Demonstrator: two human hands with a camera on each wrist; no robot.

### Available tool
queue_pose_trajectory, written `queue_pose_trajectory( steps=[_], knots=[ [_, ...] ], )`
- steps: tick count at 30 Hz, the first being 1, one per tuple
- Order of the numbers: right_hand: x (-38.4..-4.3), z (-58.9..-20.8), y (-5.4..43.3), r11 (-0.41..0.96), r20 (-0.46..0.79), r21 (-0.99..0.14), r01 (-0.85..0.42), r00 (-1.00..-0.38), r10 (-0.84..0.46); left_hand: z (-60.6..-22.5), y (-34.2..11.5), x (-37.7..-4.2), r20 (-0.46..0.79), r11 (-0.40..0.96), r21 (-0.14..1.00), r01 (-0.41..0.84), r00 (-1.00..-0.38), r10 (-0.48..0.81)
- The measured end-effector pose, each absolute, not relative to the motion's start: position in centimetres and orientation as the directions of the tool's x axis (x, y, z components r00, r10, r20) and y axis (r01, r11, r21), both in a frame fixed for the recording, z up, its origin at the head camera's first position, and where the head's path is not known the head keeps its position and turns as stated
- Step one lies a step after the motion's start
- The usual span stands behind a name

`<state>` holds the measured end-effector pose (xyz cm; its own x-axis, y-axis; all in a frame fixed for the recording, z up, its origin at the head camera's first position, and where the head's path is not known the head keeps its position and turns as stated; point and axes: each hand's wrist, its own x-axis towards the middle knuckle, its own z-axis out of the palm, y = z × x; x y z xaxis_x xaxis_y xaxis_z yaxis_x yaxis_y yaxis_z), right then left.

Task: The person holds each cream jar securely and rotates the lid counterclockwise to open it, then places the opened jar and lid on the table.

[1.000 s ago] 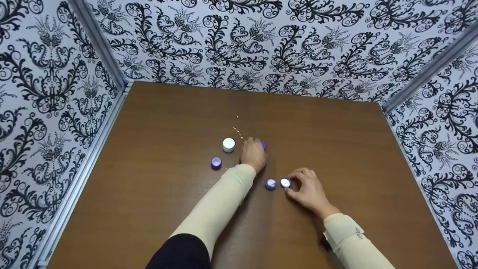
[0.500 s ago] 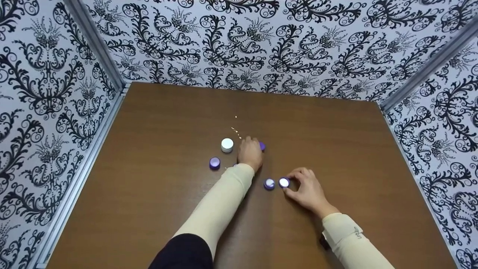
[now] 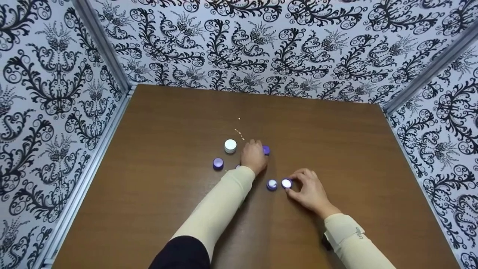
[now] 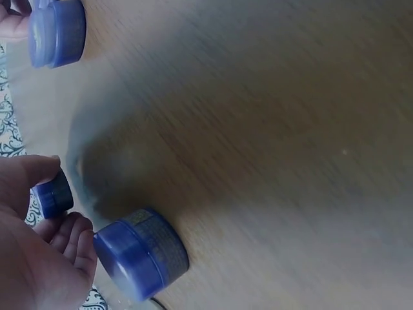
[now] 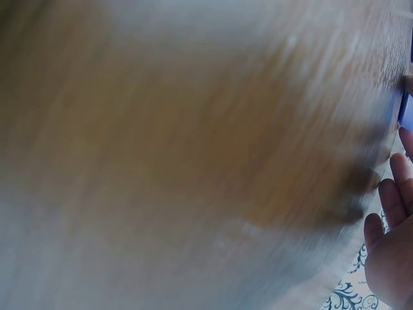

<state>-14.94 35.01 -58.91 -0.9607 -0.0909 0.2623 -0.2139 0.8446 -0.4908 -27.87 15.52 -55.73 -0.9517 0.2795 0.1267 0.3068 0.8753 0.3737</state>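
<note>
My left hand point(image 3: 253, 157) reaches over the middle of the table. In the left wrist view, its thumb and fingers pinch a small purple lid point(image 4: 54, 194), hidden under the hand in the head view. Beside those fingers stands a larger purple jar point(image 4: 141, 253), partly visible as a purple top point(image 3: 266, 150) in the head view. My right hand point(image 3: 309, 190) pinches a purple-rimmed lid point(image 3: 286, 183) with a white inside between thumb and finger. Just left of that lid sits a purple jar point(image 3: 272, 184) with a whitish top. Right fingers point(image 5: 395, 203) show at the right wrist view's edge.
Left of my left hand stand a white-lidded jar point(image 3: 230, 146) and another purple jar point(image 3: 218, 163). A purple item point(image 3: 238, 167) is mostly covered by my left wrist. Small pale specks lie on the brown table point(image 3: 168, 149). Patterned panels point(image 3: 242, 41) enclose its back and sides.
My left hand has shifted slightly left, so more of the purple jar beside it shows. My right hand stays on its lid; the camera view moves a little.
</note>
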Motion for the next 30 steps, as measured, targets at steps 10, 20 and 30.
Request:
queue_pose_trajectory(
  steps=[10, 20, 30],
  knots=[
    [-14.6, -59.0, 35.4, 0.839, 0.246, -0.503, -0.206, -0.965, -0.089, -54.7, 15.0, -26.1, 0.122, 0.823, 0.453, 0.344, -0.938, 0.325],
    [-14.7, -59.3, 35.6, 0.842, 0.306, -0.471, -0.261, -0.944, -0.122, -54.3, 14.0, -24.2, 0.142, 0.738, 0.572, 0.360, -0.929, 0.343],
    [-15.0, -58.8, 35.0, 0.839, 0.296, -0.469, -0.275, -0.944, -0.144, -54.1, 12.6, -23.0, 0.212, 0.679, 0.623, 0.388, -0.919, 0.331]
  ],
)
